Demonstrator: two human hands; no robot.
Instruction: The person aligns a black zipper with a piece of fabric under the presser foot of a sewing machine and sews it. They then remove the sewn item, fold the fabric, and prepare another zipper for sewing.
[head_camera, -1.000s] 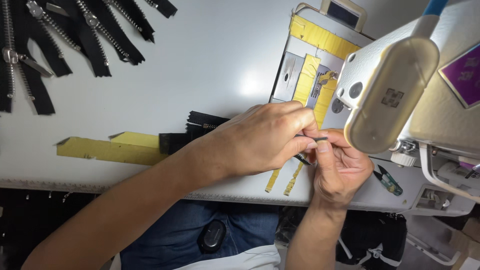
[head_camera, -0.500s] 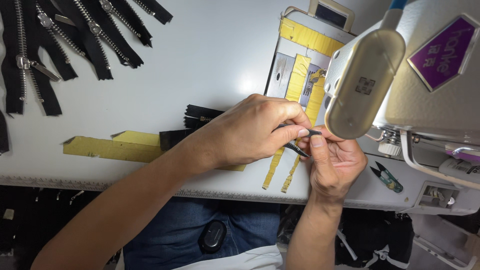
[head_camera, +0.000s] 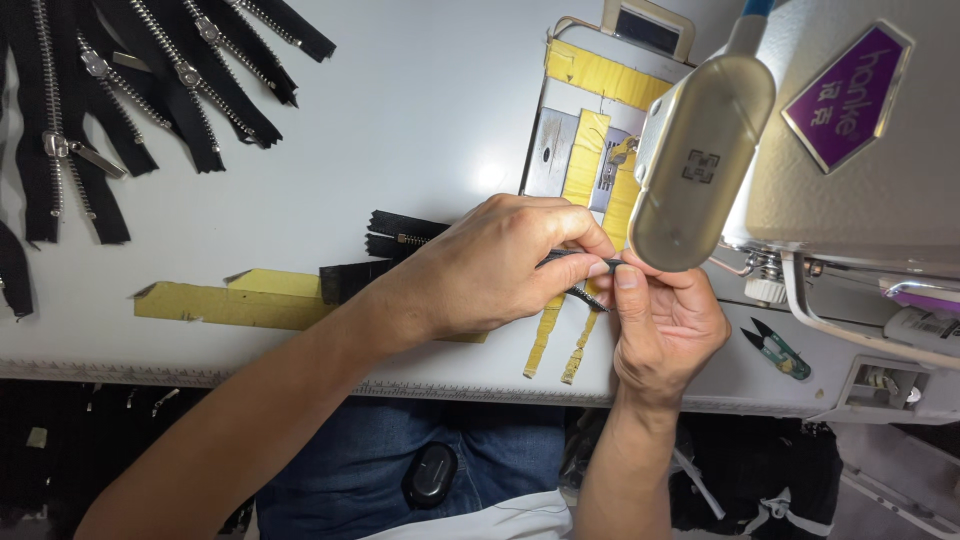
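At the front edge of the white sewing table (head_camera: 420, 110), just below the sewing machine's rounded head (head_camera: 700, 165), both hands meet over one black zipper piece (head_camera: 575, 262). The left hand (head_camera: 490, 270) is clenched over it from the left, fingers curled down and pinching it. The right hand (head_camera: 665, 325) comes up from below, thumb and forefinger grasping the same piece at its right end, so the zipper is held between the two hands, just above the table, in front of the needle plate (head_camera: 553, 150).

Count of what lies around: about six loose black zippers (head_camera: 120, 90) with metal teeth fan out at the far left corner; some run off the edge, so the number is not certain. Two more dark zipper pieces (head_camera: 400, 235) lie stacked just left of the left hand. Two narrow yellow tape strips (head_camera: 560, 345) hang toward the table's edge under the hands, one long yellow strip (head_camera: 225, 300) is stuck along the table at the left, and more yellow tape covers the machine bed. One small green thread snips (head_camera: 775, 350) lies right of the right hand.

Compared with half a second ago, the hands hold the same pinch in the same place; only the head camera has shifted slightly, so the machine head sits a little differently in the view.
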